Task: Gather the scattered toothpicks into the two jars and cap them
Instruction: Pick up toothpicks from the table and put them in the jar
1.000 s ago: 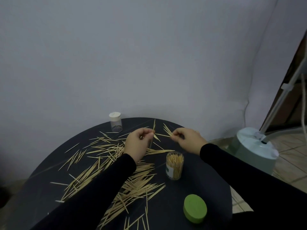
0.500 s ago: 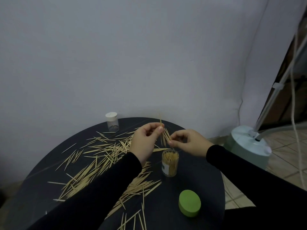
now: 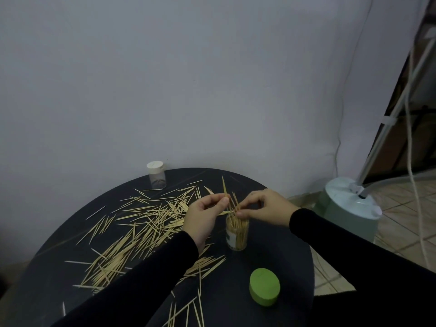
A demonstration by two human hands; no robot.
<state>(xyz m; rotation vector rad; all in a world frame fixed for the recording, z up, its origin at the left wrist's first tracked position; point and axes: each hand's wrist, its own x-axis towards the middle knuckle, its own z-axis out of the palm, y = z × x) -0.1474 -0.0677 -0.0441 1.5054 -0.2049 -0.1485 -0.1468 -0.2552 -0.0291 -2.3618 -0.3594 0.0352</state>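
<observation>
toothpicks (image 3: pixel 232 204) upright, tips up, over jar (image 3: pixel 236 234)

A round dark table (image 3: pixel 278 263) carries scattered toothpicks (image 3: pixel 132 234) across its left and middle. An open clear jar (image 3: pixel 236 234) packed with toothpicks stands right of centre, a green lid (image 3: pixel 264 289) nearer, and a white-capped jar (image 3: pixel 156 174) at the far edge.

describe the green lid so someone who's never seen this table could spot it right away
Start at the round dark table and look to its near right edge. The green lid lies there alone, nearer than the open jar of toothpicks. It is the only bright green thing, a squat disc.
</observation>
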